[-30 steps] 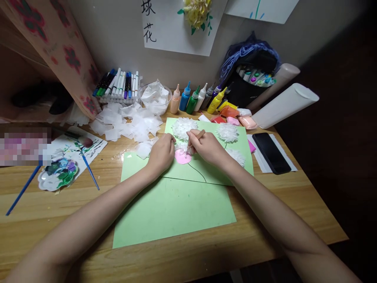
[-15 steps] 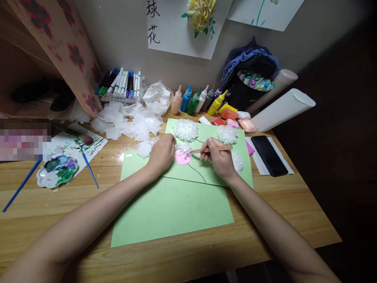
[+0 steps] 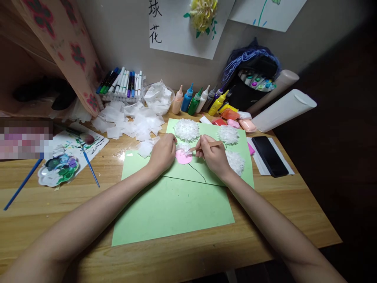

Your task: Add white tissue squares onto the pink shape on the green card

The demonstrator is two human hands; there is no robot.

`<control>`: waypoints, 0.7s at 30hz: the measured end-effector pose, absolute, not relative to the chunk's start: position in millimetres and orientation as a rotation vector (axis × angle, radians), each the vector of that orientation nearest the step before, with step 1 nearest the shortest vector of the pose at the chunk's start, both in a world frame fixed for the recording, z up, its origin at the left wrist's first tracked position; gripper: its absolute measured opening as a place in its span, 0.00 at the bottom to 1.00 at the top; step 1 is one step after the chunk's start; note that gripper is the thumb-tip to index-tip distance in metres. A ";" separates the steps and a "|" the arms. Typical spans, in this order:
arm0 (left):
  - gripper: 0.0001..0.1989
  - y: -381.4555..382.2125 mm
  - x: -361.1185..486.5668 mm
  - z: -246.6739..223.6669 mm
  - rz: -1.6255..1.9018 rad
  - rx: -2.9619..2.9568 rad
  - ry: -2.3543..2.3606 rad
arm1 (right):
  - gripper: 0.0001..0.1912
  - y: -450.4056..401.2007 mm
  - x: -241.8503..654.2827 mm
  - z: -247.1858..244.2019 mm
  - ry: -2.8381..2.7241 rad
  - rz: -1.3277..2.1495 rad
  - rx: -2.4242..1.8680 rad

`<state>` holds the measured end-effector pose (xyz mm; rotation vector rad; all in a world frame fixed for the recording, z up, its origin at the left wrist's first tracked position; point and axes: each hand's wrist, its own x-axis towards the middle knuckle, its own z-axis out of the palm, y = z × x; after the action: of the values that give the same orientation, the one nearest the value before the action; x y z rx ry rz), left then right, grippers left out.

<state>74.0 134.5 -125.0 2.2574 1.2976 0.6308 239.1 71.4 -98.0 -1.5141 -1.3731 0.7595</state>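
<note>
Fingers of the right hand (image 3: pixel 212 155) grip a wooden stick (image 3: pixel 216 144) pencil-fashion, likely for fine control of its tip, which sits at the edge of white crumpled paper (image 3: pixel 184 147) on a pink disc (image 3: pixel 183 157). The left hand (image 3: pixel 163 152) curls just beside it, perhaps steadying the green card (image 3: pixel 176 173); whether those fingers pinch anything, I cannot tell. At the frame's centre, the disc looks smooth and bare below, ruffled white above.

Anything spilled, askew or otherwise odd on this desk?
One thing: a shiny, speckled patch on the wooden desk, by the far left corner of the lower green paper. It stands out from the duller wood and might be spilled liquid or glue; I can't tell which.
</note>
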 end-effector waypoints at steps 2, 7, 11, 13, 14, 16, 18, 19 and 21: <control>0.10 134.6 74.1 -125.7 0.640 2.257 1.292 | 0.22 75.8 237.8 -94.6 -1.419 0.748 -1.548; 0.10 134.9 74.3 -126.5 0.650 2.263 1.280 | 0.22 90.8 232.9 -81.6 -1.625 0.700 -1.649; 0.10 135.2 73.4 -125.2 0.640 2.263 1.289 | 0.22 97.4 234.2 -69.4 -1.726 0.696 -1.643; 0.10 134.2 73.2 -124.9 0.631 2.256 1.296 | 0.23 94.5 239.1 -64.7 -1.633 0.698 -1.580; 0.10 133.4 73.2 -124.9 0.627 2.252 1.297 | 0.23 91.5 242.3 -63.4 -1.556 0.698 -1.542; 0.11 131.7 73.7 -124.4 0.617 2.240 1.300 | 0.22 82.8 248.6 -64.3 -1.391 0.693 -1.459; 0.11 131.7 73.6 -121.4 0.604 2.211 1.297 | 0.22 71.8 252.5 -71.5 -1.244 0.668 -1.374; 0.11 133.3 72.8 -118.3 0.592 2.183 1.291 | 0.22 65.7 252.8 -77.7 -1.175 0.643 -1.332; 0.12 140.6 67.8 -107.6 0.568 2.121 1.273 | 0.21 53.2 250.4 -93.7 -1.074 0.594 -1.280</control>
<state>67.8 140.6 -107.6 2.1210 1.2734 0.5684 250.4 53.2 -93.7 -1.2803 -1.0741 0.5938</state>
